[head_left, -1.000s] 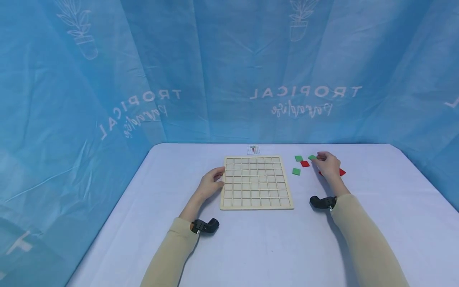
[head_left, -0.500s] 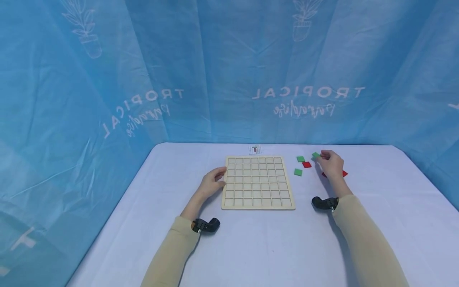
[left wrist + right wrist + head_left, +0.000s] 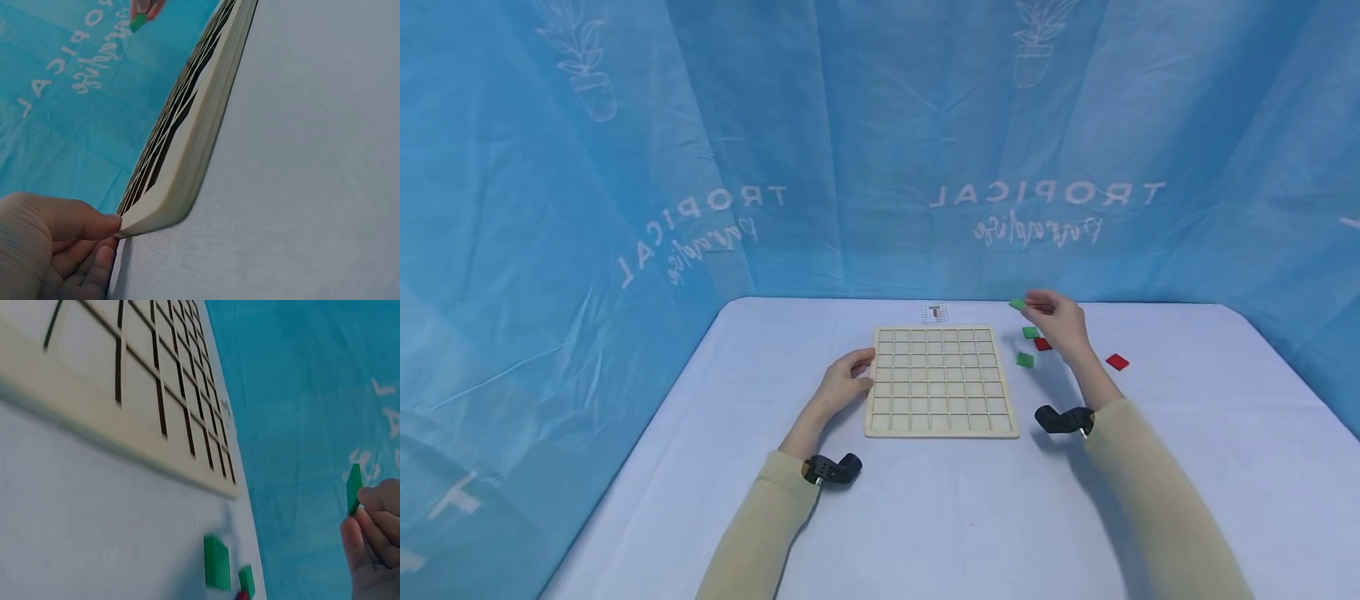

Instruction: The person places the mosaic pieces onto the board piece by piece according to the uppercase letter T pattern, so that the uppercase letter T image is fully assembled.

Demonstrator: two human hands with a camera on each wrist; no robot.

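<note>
In the head view, my right hand [image 3: 1058, 323] pinches a green square tile [image 3: 1017, 304] between thumb and fingers, held above the table. The same tile [image 3: 354, 487] stands edge-up at the fingertips in the right wrist view. My left hand [image 3: 844, 383] touches the left edge of a pale wooden grid board [image 3: 940, 434], thumb and fingers spread apart along it. Up close, the left thumb [image 3: 81, 220] rests at the board's rim. Below the right hand lie two green tiles, one nearer [image 3: 1025, 360] and one farther [image 3: 1031, 332], beside a partly hidden red tile [image 3: 1042, 343].
Another red tile [image 3: 1117, 362] lies apart at the right. A small printed grid card [image 3: 935, 312] with a green and red pattern sits behind the board. The white-covered table [image 3: 925, 517] is backed by blue curtains [image 3: 880, 150].
My right hand has lifted the green tile off the table and carried it left and up, uncovering a red tile at the right. The left hand stays at the board's edge.
</note>
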